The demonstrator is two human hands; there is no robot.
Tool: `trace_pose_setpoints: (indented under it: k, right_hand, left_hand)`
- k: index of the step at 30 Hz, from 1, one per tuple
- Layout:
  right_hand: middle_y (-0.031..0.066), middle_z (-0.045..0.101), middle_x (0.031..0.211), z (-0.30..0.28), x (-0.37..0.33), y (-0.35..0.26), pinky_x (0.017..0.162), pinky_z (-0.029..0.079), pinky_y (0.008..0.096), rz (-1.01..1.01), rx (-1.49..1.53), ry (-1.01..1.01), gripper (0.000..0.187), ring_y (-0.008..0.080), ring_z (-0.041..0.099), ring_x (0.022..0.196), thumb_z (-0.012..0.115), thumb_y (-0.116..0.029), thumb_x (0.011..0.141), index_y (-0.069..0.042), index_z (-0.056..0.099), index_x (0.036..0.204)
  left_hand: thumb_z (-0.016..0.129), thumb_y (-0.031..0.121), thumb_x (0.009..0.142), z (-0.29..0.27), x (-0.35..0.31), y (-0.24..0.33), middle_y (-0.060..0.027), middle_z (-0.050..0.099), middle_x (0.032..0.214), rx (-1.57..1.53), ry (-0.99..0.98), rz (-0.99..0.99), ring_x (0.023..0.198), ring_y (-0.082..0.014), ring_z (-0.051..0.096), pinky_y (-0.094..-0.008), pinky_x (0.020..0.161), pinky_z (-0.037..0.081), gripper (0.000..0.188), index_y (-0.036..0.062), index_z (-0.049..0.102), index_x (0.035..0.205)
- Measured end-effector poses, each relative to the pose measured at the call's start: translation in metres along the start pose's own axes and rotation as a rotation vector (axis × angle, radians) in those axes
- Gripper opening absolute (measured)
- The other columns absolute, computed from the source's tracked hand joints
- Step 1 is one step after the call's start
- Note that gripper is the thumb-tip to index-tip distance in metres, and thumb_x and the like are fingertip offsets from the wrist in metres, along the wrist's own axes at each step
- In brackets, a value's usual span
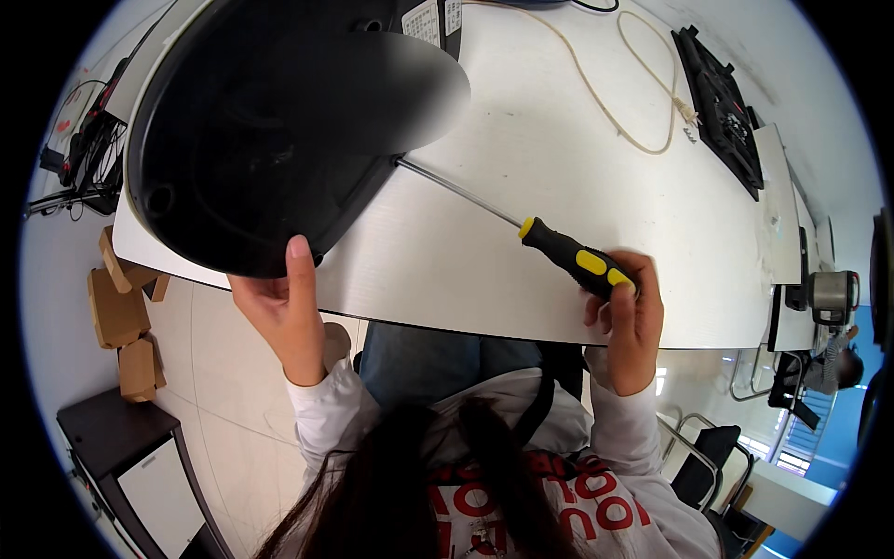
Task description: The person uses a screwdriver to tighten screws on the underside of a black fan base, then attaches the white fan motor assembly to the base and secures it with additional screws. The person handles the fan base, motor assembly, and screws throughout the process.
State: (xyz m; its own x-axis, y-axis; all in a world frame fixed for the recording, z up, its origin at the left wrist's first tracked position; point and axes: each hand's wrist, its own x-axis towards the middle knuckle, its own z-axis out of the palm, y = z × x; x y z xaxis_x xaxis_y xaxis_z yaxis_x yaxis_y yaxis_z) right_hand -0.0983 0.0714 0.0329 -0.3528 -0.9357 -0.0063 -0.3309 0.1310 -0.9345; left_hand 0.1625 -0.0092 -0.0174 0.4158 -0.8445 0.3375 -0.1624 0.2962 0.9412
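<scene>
A large black plastic housing [233,168] with a rounded end stands at the left of the white table, partly smeared by a blurred patch. My left hand [282,303] grips its near lower edge, thumb on the face and fingers behind. In my right hand [633,312] is a screwdriver [568,256] with a black and yellow handle, held near the handle's end. Its metal shaft points up and left, and the tip meets the housing's right edge. Whether the tip sits in a screw is too small to tell.
On the white table [521,307] a pale cord [596,102] with a plug loops at the far right. A few small screws [689,136] lie by an open black tool case [722,107]. Cardboard boxes [119,307] and a dark cabinet [121,429] stand left, chairs [708,456] right.
</scene>
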Motion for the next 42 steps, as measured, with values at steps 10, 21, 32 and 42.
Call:
trace_pose_setpoints:
  k: [10, 21, 32, 42]
  right_hand:
    - [0.0100, 0.060, 0.089, 0.002, -0.003, -0.005, 0.055, 0.046, 0.0233, -0.149, -0.309, -0.009, 0.042, 0.0154, 0.059, 0.074, 0.072, 0.000, 0.073, -0.003, 0.047, 0.106]
    - [0.0067, 0.059, 0.077, -0.004, 0.007, -0.005, 0.055, 0.042, 0.0222, 0.121, -0.071, -0.179, 0.027, 0.0113, 0.052, 0.061, 0.064, -0.020, 0.083, 0.000, 0.056, 0.100]
    - [0.0080, 0.058, 0.088, 0.009, 0.008, -0.009, 0.054, 0.046, 0.0215, -0.429, -0.414, 0.124, 0.045, 0.0145, 0.059, 0.072, 0.077, 0.001, 0.063, -0.004, 0.056, 0.102]
    - [0.0115, 0.061, 0.081, 0.008, 0.004, -0.013, 0.060, 0.048, 0.0249, -0.100, -0.165, 0.027, 0.037, 0.0189, 0.060, 0.065, 0.067, -0.020, 0.080, -0.001, 0.049, 0.106]
  left_hand:
    - [0.064, 0.015, 0.084, 0.003, 0.000, 0.002, -0.0055, 0.059, 0.098, -0.027, 0.005, 0.024, 0.081, -0.0095, 0.052, -0.0211, 0.071, 0.040, 0.035, -0.0015, 0.051, 0.112]
    - [0.063, 0.014, 0.085, 0.005, -0.001, 0.003, -0.0053, 0.059, 0.098, -0.030, 0.029, 0.034, 0.080, -0.0094, 0.052, -0.0207, 0.071, 0.040, 0.035, -0.0018, 0.050, 0.113]
    - [0.065, 0.013, 0.083, 0.003, 0.000, 0.001, -0.0077, 0.058, 0.099, -0.033, 0.021, 0.006, 0.079, -0.0096, 0.054, -0.0189, 0.065, 0.042, 0.040, -0.0021, 0.047, 0.115]
    - [0.063, 0.016, 0.085, 0.003, -0.001, 0.001, -0.0062, 0.058, 0.102, 0.002, 0.015, 0.017, 0.087, -0.0109, 0.052, -0.0224, 0.077, 0.040, 0.035, -0.0012, 0.050, 0.113]
